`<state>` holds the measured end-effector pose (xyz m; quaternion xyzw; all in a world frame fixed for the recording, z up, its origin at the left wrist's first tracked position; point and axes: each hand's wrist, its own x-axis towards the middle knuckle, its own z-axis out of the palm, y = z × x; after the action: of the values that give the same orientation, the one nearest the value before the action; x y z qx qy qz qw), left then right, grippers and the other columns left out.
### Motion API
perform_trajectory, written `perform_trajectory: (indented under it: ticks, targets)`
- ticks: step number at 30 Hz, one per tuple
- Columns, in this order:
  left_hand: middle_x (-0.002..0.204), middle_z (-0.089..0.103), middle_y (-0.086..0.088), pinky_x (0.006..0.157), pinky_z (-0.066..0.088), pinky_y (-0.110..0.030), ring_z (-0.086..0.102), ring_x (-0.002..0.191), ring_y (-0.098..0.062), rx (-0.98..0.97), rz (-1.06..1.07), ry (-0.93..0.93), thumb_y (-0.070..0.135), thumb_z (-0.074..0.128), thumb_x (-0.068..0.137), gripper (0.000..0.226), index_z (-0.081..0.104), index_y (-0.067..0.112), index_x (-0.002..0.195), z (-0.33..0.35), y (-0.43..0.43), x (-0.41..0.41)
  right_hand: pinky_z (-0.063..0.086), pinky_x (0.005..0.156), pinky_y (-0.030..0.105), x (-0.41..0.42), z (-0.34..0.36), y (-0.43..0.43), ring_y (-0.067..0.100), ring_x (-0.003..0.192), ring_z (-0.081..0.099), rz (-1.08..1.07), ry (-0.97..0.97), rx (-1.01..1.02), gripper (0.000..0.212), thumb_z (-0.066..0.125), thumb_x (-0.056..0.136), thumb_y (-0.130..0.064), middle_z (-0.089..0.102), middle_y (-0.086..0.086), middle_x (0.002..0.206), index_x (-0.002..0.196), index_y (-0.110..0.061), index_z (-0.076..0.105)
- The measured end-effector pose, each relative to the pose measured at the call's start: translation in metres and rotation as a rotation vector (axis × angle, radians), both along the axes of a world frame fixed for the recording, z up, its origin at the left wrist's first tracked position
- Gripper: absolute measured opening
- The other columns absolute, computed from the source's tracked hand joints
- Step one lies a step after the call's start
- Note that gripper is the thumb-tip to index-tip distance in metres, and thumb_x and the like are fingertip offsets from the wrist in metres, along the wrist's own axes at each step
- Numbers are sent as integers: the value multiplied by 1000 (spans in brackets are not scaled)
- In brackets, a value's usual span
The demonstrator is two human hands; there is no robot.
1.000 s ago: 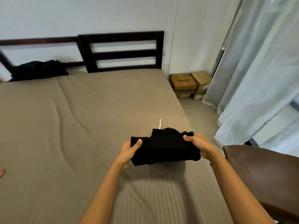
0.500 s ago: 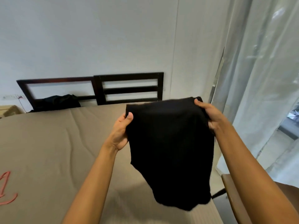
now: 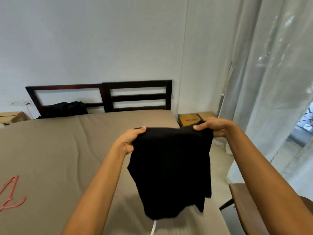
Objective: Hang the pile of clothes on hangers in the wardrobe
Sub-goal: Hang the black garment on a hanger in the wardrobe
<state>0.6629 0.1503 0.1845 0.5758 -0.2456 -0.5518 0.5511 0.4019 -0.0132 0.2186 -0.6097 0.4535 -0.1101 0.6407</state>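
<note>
At the far left a thin coral-pink hanger (image 3: pixel 12 189) lay flat on the taupe-sheeted bed (image 3: pixel 59 158), well apart from me. I judged I would have to bring the cloth over to it. A dark heap of clothes (image 3: pixel 64 108) sat against the dark slatted wooden headboard (image 3: pixel 135 97). My left hand (image 3: pixel 130 139) pinched one top corner of the black cloth garment (image 3: pixel 171 170), thumb over the edge, and my right hand (image 3: pixel 215 127) pinched the other. I held it up taut so it hung open above the bed's right edge, probably to find its shape. A brown cardboard box (image 3: pixel 189 119), pale sheer curtains (image 3: pixel 271 82) and a brown chair seat (image 3: pixel 245 200) crowded the right, so the free room lay leftward over the mattress.
</note>
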Motion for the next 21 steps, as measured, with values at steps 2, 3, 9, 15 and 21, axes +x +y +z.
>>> perform_trajectory:
  ticks: [2, 3, 9, 15, 21]
  targets:
    - [94, 68, -11, 68, 57, -33, 65, 86, -23, -186, 85, -13, 25, 55, 93, 25, 58, 6, 109, -2, 2, 10, 57, 80, 36, -1, -10, 2, 27, 94, 66, -97, -191, 0, 77, 89, 52, -26, 67, 14, 105, 117, 3, 58]
    - [101, 66, -9, 71, 55, -32, 63, 92, -22, -211, 65, -92, 26, 53, 95, 26, 56, 10, 114, 0, 5, 9, 54, 85, 37, 3, -15, 5, 26, 99, 64, -118, -175, -9, 71, 84, 60, -26, 66, 13, 110, 121, 0, 56]
    - [87, 65, -2, 67, 50, -25, 62, 80, -15, -275, 78, -493, 27, 51, 96, 15, 62, 16, 96, -7, 19, 24, 55, 65, 32, 17, -18, 11, 25, 78, 65, -292, 30, -178, 28, 65, 88, -20, 66, 13, 93, 108, 0, 61]
    - [102, 64, -8, 88, 51, -43, 60, 98, -25, -162, 302, -636, 37, 55, 93, 31, 60, 12, 109, -4, 18, 42, 54, 75, 38, 27, -3, 17, 28, 80, 64, -300, 158, -230, 28, 76, 78, -24, 63, 15, 83, 82, -3, 58]
    - [99, 64, -11, 81, 52, -32, 61, 99, -26, -217, 98, -179, 13, 63, 86, 21, 61, 5, 104, 5, 43, 47, 51, 76, 36, 44, -19, 32, 26, 99, 60, -277, -387, -12, 39, 67, 82, -6, 59, 11, 110, 118, -12, 55]
